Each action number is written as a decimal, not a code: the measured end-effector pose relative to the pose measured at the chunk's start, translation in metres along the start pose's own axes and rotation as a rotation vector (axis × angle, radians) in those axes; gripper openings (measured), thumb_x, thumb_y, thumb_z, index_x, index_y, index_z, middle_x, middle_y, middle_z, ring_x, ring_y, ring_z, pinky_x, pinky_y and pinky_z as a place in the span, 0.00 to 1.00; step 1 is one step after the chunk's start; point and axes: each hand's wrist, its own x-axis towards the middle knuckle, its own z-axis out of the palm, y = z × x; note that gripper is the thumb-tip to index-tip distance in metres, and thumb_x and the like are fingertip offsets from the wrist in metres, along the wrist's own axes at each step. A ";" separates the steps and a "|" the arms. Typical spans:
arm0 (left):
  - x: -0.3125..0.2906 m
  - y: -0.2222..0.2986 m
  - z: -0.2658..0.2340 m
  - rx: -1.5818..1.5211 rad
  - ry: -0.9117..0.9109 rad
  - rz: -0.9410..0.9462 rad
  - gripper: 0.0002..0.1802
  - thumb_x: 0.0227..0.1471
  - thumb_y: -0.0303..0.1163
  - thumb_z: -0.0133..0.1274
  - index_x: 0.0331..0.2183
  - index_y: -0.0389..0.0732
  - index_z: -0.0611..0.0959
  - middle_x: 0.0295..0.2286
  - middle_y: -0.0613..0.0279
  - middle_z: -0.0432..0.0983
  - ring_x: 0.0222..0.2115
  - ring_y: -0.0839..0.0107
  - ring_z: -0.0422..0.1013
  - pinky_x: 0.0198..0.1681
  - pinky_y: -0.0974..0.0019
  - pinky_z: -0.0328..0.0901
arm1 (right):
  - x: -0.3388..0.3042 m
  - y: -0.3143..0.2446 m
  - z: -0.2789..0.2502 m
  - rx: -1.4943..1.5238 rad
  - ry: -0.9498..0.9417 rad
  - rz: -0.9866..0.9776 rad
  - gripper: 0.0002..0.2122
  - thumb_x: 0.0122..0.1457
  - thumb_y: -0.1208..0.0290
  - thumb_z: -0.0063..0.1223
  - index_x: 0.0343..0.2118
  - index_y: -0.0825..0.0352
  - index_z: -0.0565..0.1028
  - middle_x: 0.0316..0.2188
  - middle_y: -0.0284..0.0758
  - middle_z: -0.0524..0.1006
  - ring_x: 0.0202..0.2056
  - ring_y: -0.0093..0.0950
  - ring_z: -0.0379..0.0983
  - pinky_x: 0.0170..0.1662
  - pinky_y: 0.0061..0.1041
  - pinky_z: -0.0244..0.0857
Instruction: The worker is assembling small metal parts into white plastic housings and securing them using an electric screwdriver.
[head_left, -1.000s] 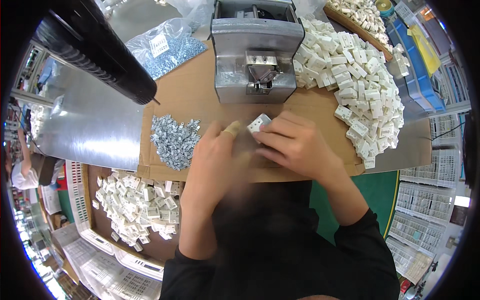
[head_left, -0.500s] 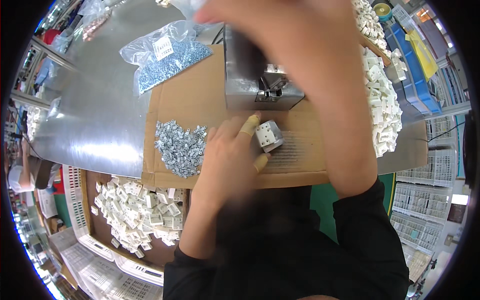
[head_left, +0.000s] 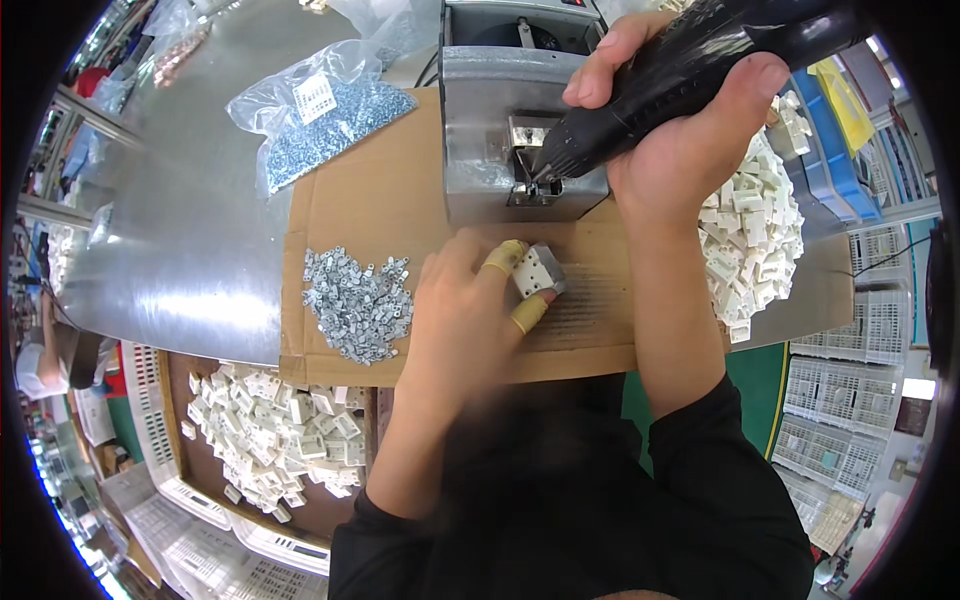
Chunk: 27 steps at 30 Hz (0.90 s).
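Observation:
My right hand [head_left: 690, 150] is wrapped round a black electric screwdriver [head_left: 650, 95]. Its tip meets the small slot at the front of a grey metal screw feeder [head_left: 480, 120]. Down on the cardboard, my left hand [head_left: 465, 310], with yellow tape on two fingers, grips a small white plastic block [head_left: 535, 272] with holes in its top. The block sits against a metal piece [head_left: 556, 268] that its fingers partly hide. Left of that hand lies a heap of small grey metal clips [head_left: 355, 300].
Under the work lies a cardboard sheet [head_left: 370, 190] on a steel table [head_left: 200, 230]. A plastic bag of bluish screws [head_left: 330, 130] rests at the back left. White plastic parts are piled at the right [head_left: 755, 240] and in a crate at the lower left [head_left: 280, 430].
My right arm has drawn back from above the feeder, and the screwdriver now shows with its tip at the feeder's slot. My left hand stays at the white block, its fingers closer round it.

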 end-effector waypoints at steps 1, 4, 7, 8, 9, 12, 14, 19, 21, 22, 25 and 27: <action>0.000 0.001 0.000 0.002 -0.001 -0.003 0.25 0.42 0.38 0.73 0.43 0.38 0.86 0.32 0.57 0.72 0.32 0.55 0.71 0.37 0.54 0.68 | 0.000 -0.001 0.001 -0.005 0.002 -0.007 0.41 0.64 0.26 0.27 0.27 0.70 0.72 0.17 0.39 0.73 0.18 0.29 0.72 0.24 0.25 0.68; -0.001 0.004 -0.002 0.015 -0.020 -0.038 0.25 0.42 0.38 0.73 0.43 0.38 0.86 0.32 0.56 0.72 0.31 0.55 0.71 0.36 0.54 0.68 | -0.001 -0.003 0.003 0.013 0.016 -0.014 0.42 0.63 0.26 0.27 0.26 0.70 0.72 0.15 0.38 0.73 0.17 0.29 0.71 0.23 0.25 0.68; -0.001 0.006 -0.003 -0.001 -0.024 -0.049 0.26 0.42 0.38 0.73 0.43 0.38 0.85 0.31 0.56 0.71 0.31 0.54 0.71 0.36 0.54 0.68 | 0.000 -0.007 0.003 -0.049 0.039 -0.013 0.42 0.63 0.25 0.26 0.24 0.69 0.72 0.14 0.37 0.72 0.16 0.29 0.71 0.22 0.25 0.67; -0.001 0.006 -0.004 0.004 -0.030 -0.048 0.25 0.42 0.38 0.72 0.43 0.38 0.85 0.32 0.56 0.72 0.32 0.54 0.71 0.36 0.54 0.68 | 0.001 -0.008 0.003 -0.071 0.046 -0.013 0.42 0.63 0.25 0.26 0.23 0.69 0.72 0.13 0.37 0.71 0.15 0.29 0.71 0.21 0.24 0.67; -0.001 0.006 -0.004 0.008 -0.035 -0.047 0.25 0.42 0.38 0.72 0.43 0.38 0.86 0.32 0.56 0.72 0.32 0.54 0.71 0.36 0.55 0.68 | 0.003 -0.012 0.005 -0.072 0.031 -0.051 0.43 0.62 0.24 0.26 0.23 0.68 0.72 0.13 0.36 0.71 0.15 0.29 0.70 0.20 0.24 0.67; 0.000 0.005 -0.004 -0.009 -0.016 -0.028 0.26 0.42 0.38 0.73 0.43 0.36 0.85 0.34 0.55 0.75 0.35 0.54 0.73 0.38 0.57 0.69 | 0.005 -0.017 0.002 -0.094 0.012 -0.083 0.43 0.61 0.23 0.25 0.22 0.67 0.72 0.12 0.36 0.71 0.14 0.28 0.70 0.19 0.24 0.67; 0.001 0.006 -0.007 -0.050 -0.006 -0.061 0.26 0.42 0.37 0.73 0.42 0.36 0.85 0.35 0.55 0.76 0.35 0.55 0.74 0.38 0.57 0.70 | 0.003 -0.020 0.003 -0.109 0.010 -0.075 0.43 0.61 0.23 0.24 0.22 0.67 0.72 0.12 0.36 0.72 0.13 0.28 0.70 0.18 0.24 0.66; 0.003 0.005 -0.005 -0.085 0.039 -0.084 0.27 0.40 0.38 0.74 0.41 0.34 0.85 0.36 0.54 0.79 0.35 0.56 0.77 0.38 0.59 0.71 | -0.001 -0.020 0.008 0.026 0.050 0.031 0.43 0.61 0.23 0.24 0.23 0.68 0.73 0.13 0.36 0.72 0.14 0.29 0.71 0.20 0.24 0.67; 0.002 0.004 -0.003 -0.058 0.051 -0.064 0.26 0.40 0.37 0.74 0.40 0.33 0.86 0.35 0.55 0.78 0.34 0.56 0.76 0.38 0.59 0.71 | -0.002 -0.012 0.005 0.050 0.047 0.035 0.44 0.62 0.24 0.24 0.23 0.69 0.73 0.13 0.37 0.72 0.15 0.29 0.71 0.21 0.24 0.68; 0.001 0.003 -0.002 -0.058 0.052 -0.063 0.26 0.40 0.37 0.74 0.40 0.33 0.86 0.35 0.55 0.78 0.34 0.56 0.76 0.38 0.59 0.71 | -0.001 -0.004 0.000 0.044 0.046 0.028 0.44 0.62 0.24 0.24 0.23 0.69 0.73 0.13 0.37 0.72 0.16 0.29 0.71 0.21 0.25 0.68; -0.001 0.004 0.000 -0.052 0.054 -0.067 0.26 0.40 0.38 0.74 0.39 0.33 0.86 0.34 0.56 0.78 0.32 0.56 0.76 0.37 0.59 0.71 | 0.000 0.014 -0.019 -0.057 0.018 -0.007 0.43 0.62 0.24 0.24 0.24 0.69 0.73 0.14 0.37 0.72 0.17 0.29 0.72 0.22 0.25 0.68; -0.002 0.006 -0.001 -0.038 0.034 -0.078 0.26 0.40 0.38 0.74 0.39 0.33 0.86 0.33 0.57 0.77 0.31 0.57 0.75 0.36 0.58 0.70 | 0.000 0.015 -0.023 -0.037 -0.006 -0.004 0.43 0.62 0.25 0.26 0.25 0.70 0.73 0.15 0.38 0.73 0.17 0.29 0.72 0.22 0.25 0.68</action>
